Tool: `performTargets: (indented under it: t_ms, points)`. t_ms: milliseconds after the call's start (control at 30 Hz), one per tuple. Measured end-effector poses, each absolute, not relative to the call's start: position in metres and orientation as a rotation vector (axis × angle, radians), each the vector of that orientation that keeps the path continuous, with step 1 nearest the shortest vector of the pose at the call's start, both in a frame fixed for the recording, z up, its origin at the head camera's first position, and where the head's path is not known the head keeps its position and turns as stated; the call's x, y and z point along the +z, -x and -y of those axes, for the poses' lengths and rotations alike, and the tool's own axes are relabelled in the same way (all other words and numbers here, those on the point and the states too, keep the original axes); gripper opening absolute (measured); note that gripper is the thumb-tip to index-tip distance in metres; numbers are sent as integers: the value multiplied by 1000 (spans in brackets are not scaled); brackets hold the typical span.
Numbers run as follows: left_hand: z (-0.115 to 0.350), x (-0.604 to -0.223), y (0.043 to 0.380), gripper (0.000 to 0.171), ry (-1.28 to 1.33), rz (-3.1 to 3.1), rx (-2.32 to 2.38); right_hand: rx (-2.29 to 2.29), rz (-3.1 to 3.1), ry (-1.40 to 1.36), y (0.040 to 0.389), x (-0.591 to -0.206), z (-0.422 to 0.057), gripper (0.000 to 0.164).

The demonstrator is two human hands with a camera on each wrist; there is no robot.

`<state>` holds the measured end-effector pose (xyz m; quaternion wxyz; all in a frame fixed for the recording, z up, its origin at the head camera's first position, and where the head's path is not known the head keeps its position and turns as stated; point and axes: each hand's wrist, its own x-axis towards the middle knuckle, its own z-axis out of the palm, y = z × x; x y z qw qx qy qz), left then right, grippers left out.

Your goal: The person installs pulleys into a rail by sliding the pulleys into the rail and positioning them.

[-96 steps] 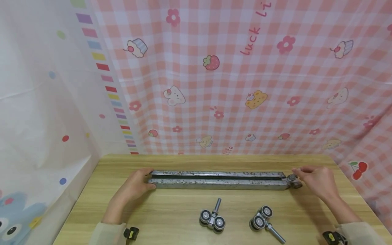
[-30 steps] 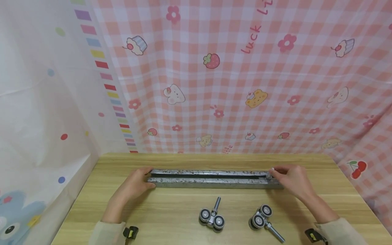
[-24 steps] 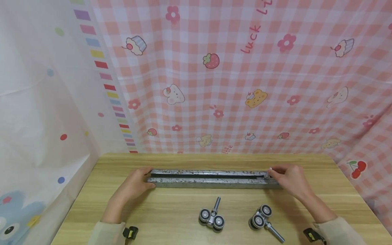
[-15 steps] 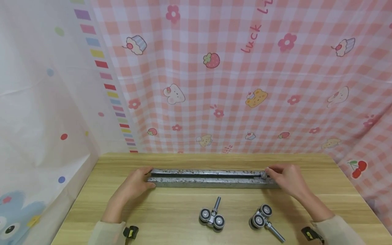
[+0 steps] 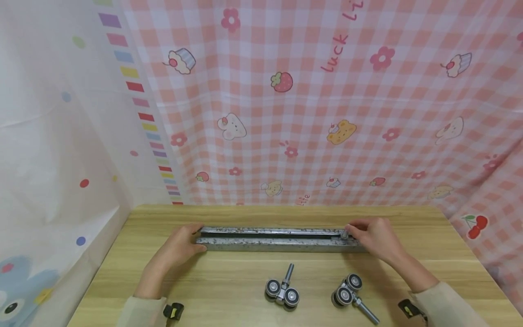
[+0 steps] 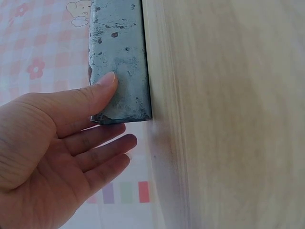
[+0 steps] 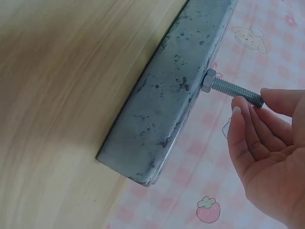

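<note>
A long scuffed metal track [image 5: 261, 245], with a slot along its top, lies across the far part of the table. My left hand [image 5: 180, 245] holds its left end; in the left wrist view the thumb presses the near face and the other fingers reach behind the end. Near the right end, a roller's threaded bolt [image 7: 236, 89] with a hex nut sticks up out of the slot. My right hand [image 5: 376, 238] pinches the bolt's tip between thumb and fingers. The roller's wheels are hidden inside the track.
Two more rollers, each with wheels and a bolt, lie on the near side of the wooden table [image 5: 229, 281]: one in the middle [image 5: 292, 296], one to its right [image 5: 344, 295]. A pink checked cloth [image 5: 253, 104] hangs behind the table.
The right hand has moved left, taking the roller from outside the track's right end into the slot and along it. The left hand stays on the left end.
</note>
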<state>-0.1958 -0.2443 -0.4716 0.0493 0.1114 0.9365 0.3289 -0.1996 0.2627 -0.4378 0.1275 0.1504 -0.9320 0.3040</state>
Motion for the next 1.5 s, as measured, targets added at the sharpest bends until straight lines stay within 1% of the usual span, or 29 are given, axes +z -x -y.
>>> performTargets:
  t_ms: [700,1067,1500]
  points:
    - [243,-471,194,60,-308,-2849,1015,954,2810,-471,202,-432,-245,13]
    - [244,-471,195,55,-341,-2875,1004,953,2804,-505,205,-431,-237,12]
    - [242,-468,193,58,-312,-2853,997,955,2833,-542,208,-429,-225,13]
